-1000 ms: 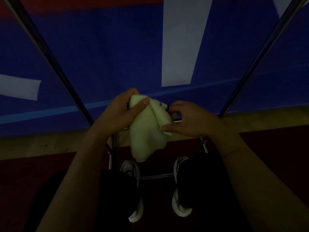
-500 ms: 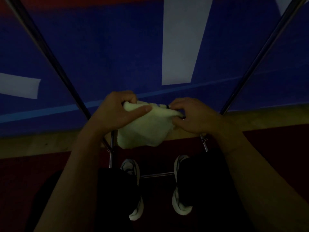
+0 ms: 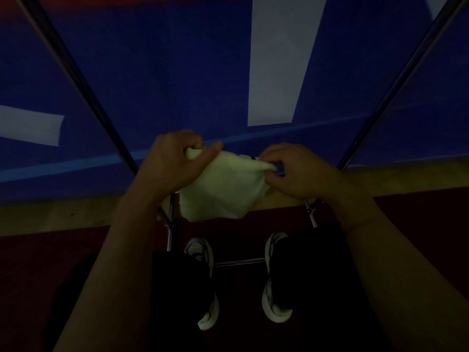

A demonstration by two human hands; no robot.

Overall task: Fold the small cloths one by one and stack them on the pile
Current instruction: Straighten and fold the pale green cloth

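A small pale yellow-green cloth (image 3: 223, 189) hangs in the air in front of me, stretched between both hands. My left hand (image 3: 172, 166) grips its upper left corner with thumb and curled fingers. My right hand (image 3: 291, 171) pinches the upper right corner. The lower part of the cloth droops toward my feet. No pile of cloths is in view.
A blue panel with white stripes (image 3: 279, 59) fills the background. Two slanted metal poles (image 3: 83, 95) (image 3: 396, 92) and a low metal frame (image 3: 238, 262) stand around my legs. My white shoes (image 3: 276, 298) rest on a dark red floor.
The cloth was bunched and hanging narrow from both hands. My hands have moved apart and lifted slightly, spreading the cloth wide between them.
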